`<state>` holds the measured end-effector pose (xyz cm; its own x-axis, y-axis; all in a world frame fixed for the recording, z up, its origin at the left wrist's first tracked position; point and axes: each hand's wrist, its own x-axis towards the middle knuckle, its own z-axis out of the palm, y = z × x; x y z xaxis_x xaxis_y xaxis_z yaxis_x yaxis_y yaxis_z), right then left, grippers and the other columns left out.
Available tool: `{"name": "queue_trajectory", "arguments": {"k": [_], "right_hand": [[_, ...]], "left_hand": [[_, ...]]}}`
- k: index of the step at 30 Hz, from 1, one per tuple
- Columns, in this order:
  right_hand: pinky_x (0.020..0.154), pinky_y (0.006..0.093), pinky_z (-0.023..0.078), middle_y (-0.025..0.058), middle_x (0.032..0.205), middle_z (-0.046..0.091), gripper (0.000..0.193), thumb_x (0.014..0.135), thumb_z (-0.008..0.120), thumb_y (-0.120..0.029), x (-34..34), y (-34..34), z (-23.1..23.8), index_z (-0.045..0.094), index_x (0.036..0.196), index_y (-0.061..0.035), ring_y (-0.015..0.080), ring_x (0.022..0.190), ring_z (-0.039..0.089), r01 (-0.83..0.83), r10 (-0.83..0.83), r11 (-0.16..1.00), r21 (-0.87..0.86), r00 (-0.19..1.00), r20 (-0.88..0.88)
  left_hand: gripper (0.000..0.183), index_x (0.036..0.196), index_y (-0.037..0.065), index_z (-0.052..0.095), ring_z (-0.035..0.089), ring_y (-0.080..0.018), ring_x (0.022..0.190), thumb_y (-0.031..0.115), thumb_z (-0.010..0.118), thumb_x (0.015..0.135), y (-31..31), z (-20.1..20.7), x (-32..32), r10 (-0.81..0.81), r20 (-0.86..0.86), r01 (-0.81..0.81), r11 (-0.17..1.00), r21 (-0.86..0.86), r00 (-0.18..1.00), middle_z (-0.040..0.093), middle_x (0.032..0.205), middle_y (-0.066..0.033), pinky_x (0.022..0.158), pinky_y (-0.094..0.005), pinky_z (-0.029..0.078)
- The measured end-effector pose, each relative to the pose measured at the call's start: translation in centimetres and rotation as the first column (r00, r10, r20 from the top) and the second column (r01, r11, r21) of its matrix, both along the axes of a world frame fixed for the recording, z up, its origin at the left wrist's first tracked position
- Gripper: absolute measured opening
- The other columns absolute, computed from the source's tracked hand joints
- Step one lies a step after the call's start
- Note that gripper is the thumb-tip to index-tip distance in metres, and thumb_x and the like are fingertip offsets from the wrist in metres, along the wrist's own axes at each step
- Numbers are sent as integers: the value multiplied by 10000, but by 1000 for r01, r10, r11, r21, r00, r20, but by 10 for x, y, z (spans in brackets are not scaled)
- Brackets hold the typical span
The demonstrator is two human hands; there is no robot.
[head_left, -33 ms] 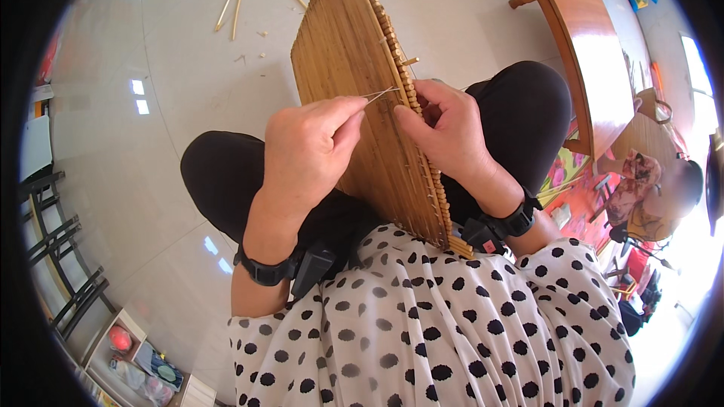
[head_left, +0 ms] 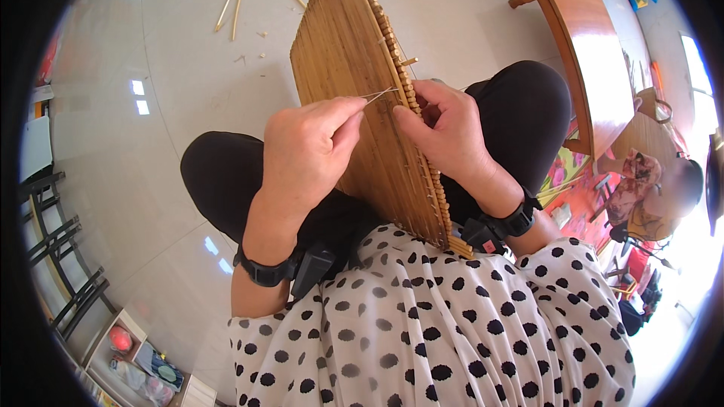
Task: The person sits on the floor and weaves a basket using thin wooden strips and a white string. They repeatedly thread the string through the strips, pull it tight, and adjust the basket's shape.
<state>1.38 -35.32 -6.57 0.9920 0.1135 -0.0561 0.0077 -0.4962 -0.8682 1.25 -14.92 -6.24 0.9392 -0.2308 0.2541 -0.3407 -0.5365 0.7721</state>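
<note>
Between my knees stands a flat brown panel made of thin stalks (head_left: 343, 53), tilted, with a row of round cut stalk ends along its right edge. My left hand (head_left: 305, 147) is in front of the panel's broad face, thumb and forefinger pinched on a thin pale strand (head_left: 379, 95). That strand runs to the panel's right edge; whether it is thread, wire or a needle I cannot tell. My right hand (head_left: 452, 124) grips this edge, thumb on the near side, other fingers partly hidden behind. A short stalk (head_left: 410, 62) sticks out just above it.
Loose stalks (head_left: 240, 0) and small scraps lie on the pale tiled floor (head_left: 188, 68) beyond. At the right are a wooden table (head_left: 596, 45) and another person in a floral top (head_left: 633, 188). Dark metal racks (head_left: 64, 249) and a shelf (head_left: 136, 324) stand at the left.
</note>
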Motion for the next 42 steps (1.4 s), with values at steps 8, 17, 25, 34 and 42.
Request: {"name": "queue_trajectory", "arguments": {"k": [8,17,25,34,42], "right_hand": [[595,299,491,104,718,622,245,829,735,-114,-2,1,11,698,1012,44,145,605,573,-59,59,998,-8,998,-14],[573,358,477,132,659,582,192,785,735,-128,8,-2,40,637,824,33,262,570,556,-159,168,983,-93,982,92],[570,344,501,134,709,630,259,756,742,-96,-5,14,28,695,971,40,254,591,612,-260,281,958,-123,937,206],[543,287,501,105,741,648,392,743,793,-77,-21,33,14,728,1115,29,173,566,615,-362,341,927,103,923,176],[529,236,445,37,760,607,507,751,779,-48,-20,43,3,690,1247,20,76,576,519,-399,405,835,380,912,67]], "left_hand": [[101,947,17,741,669,-327,660,34,711,852,11,24,1,-58,-32,62,992,112,998,706,788,-150,585,-369,515],[95,934,25,736,655,-310,636,31,708,843,18,44,3,-103,55,95,987,131,993,696,757,-132,572,-365,499],[137,1013,-7,744,640,-114,642,-46,698,890,30,16,-32,20,-64,-19,1000,18,998,720,773,-92,609,-239,489],[132,1034,-4,730,593,-109,612,-33,698,908,53,18,-71,168,-123,-157,983,89,978,682,747,-86,596,-234,478],[138,1044,-24,727,596,-94,625,-50,695,912,58,13,-86,257,-112,-251,966,59,960,689,755,-70,600,-213,476]]}}
